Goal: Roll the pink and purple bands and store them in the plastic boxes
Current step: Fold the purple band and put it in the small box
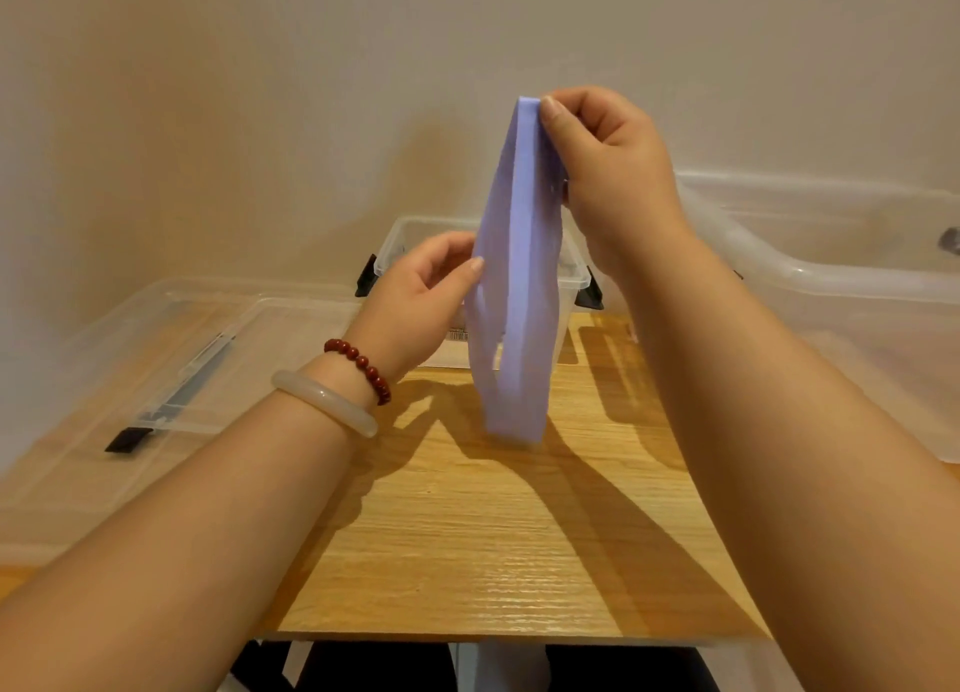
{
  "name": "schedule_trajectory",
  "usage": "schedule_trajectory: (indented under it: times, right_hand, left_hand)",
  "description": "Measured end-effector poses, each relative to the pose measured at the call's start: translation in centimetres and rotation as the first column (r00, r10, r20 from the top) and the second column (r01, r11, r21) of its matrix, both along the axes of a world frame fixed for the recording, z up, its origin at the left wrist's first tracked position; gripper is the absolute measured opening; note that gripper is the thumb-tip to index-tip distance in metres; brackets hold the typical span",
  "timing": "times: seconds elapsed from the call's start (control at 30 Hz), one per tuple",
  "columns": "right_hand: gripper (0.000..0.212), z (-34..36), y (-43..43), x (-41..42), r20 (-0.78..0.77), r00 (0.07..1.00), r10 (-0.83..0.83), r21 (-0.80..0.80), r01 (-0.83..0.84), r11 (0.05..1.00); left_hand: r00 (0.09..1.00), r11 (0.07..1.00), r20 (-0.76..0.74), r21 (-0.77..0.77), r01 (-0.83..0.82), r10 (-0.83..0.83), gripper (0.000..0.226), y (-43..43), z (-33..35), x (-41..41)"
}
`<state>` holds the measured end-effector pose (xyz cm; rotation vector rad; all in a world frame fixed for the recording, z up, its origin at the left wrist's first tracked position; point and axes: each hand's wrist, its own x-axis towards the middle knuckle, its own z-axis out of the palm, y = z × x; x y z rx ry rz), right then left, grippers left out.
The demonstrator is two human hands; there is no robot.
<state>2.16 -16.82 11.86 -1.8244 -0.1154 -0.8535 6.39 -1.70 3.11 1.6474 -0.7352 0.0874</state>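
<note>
Here the right grip (608, 171) pinches the purple band (514, 286) aloft; whether the left grip (421, 301) holds it is unclear. Hanging slack, it may roll crooked.

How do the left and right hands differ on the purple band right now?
The right hand is raised, pinching the top fold of the purple band; the left hand sits lower, at its side edge. The left wrist wears two bracelets; the right wrist is bare. Both touch the same band.
</note>
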Motion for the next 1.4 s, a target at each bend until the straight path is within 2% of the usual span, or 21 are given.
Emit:
schedule_trajectory:
  times: [0.23,0.5,0.73,0.93,1.07,1.17,1.27,1.3,1.33,1.4]
  right_hand:
    - [0.016,0.4,0.6,0.5,-0.012,1.0,0.0,-0.055,0.0,0.999]
    - [0.018,-1.3,0.1,0.5,-0.082,0.996,0.018,-0.075,-0.025,0.997]
    - [0.007,-1.4,0.0,0.3,-0.044,0.999,0.021,-0.023,-0.022,0.999]
    - [0.007,-1.4,-0.2,0.0,-0.051,0.998,0.029,-0.005,-0.029,1.0]
    - [0.008,-2.1,0.0,-0.1,-0.055,0.998,0.001,0.041,0.001,0.999]
    - [0.007,-2.9,0.3,0.0,-0.076,0.997,-0.016,0.046,0.019,0.999]
    - [0.013,-4.2,0.5,-0.1,-0.042,0.973,-0.225,-0.072,0.222,0.972]
    - [0.015,-4.6,0.7,-0.3,-0.021,0.963,-0.269,-0.068,0.267,0.961]
    - [0.017,-5.1,1.0,-0.5,-0.03,0.963,-0.268,-0.049,0.266,0.963]
    - [0.02,-6.1,1.7,-0.7,-0.109,0.984,-0.14,0.04,0.145,0.989]
  left_hand:
    - [0.998,0.998,0.059,-0.07,-0.002,0.006,0.022,-0.3,2.3,0.1]
    - [0.999,0.993,-0.013,-0.113,-0.031,0.03,0.02,-0.7,2.3,0.0]
    - [1.0,0.998,0.002,-0.059,0.005,-0.005,0.016,-1.6,2.4,-0.3]
    - [1.0,0.978,-0.017,-0.208,-0.003,-0.001,0.023,-1.8,3.6,0.0]
    - [0.997,0.966,-0.046,-0.249,-0.063,0.053,0.012,-2.1,4.0,0.1]
    - [0.992,0.958,-0.081,-0.263,-0.111,0.092,0.012,-2.3,3.4,-0.2]
    - [0.976,0.933,-0.086,-0.287,-0.217,0.2,0.01,-2.4,2.5,-0.4]
    - [0.967,0.92,-0.075,-0.298,-0.256,0.245,0.009,-2.4,2.2,-0.5]
    - [0.96,0.913,-0.054,-0.299,-0.279,0.276,0.009,-2.4,2.0,-0.6]
    - [0.96,0.93,0.016,-0.252,-0.267,0.28,0.009,-2.4,1.7,-0.9]
